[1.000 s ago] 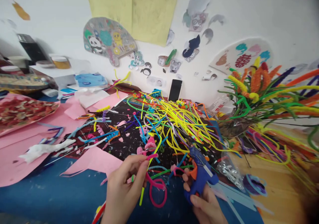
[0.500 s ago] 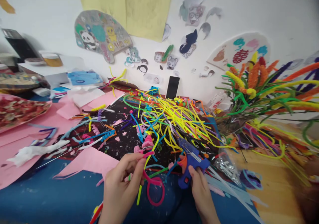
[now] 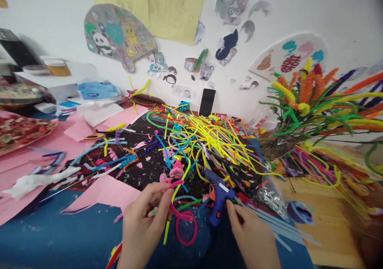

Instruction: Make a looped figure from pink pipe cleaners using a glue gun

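My left hand [image 3: 146,217] is closed, thumb and forefinger pinching a bright pink pipe cleaner [image 3: 186,230]. Its lower part curls into a loop hanging beside the hand. A blue glue gun [image 3: 220,197] with an orange trigger lies on the table, nozzle toward the upper left. Just right of its handle is my right hand [image 3: 253,231], fingers slightly apart and not wrapped around the gun; whether a fingertip touches it I cannot tell. A pink coiled piece [image 3: 177,168] lies just beyond my left fingertips, next to a yellow-green pipe cleaner [image 3: 166,233].
A heap of yellow pipe cleaners [image 3: 221,137] covers the dark mat. A phone [image 3: 207,102] leans against the wall. Pipe-cleaner flowers [image 3: 314,87] stand at right. Pink paper [image 3: 104,195], a white fuzzy piece [image 3: 38,183] and a blue tissue pack [image 3: 97,90] are at left.
My right hand has come off the glue gun's handle and moved right. The gun has shifted left and turned more upright. My left hand still pinches the pink pipe cleaner.
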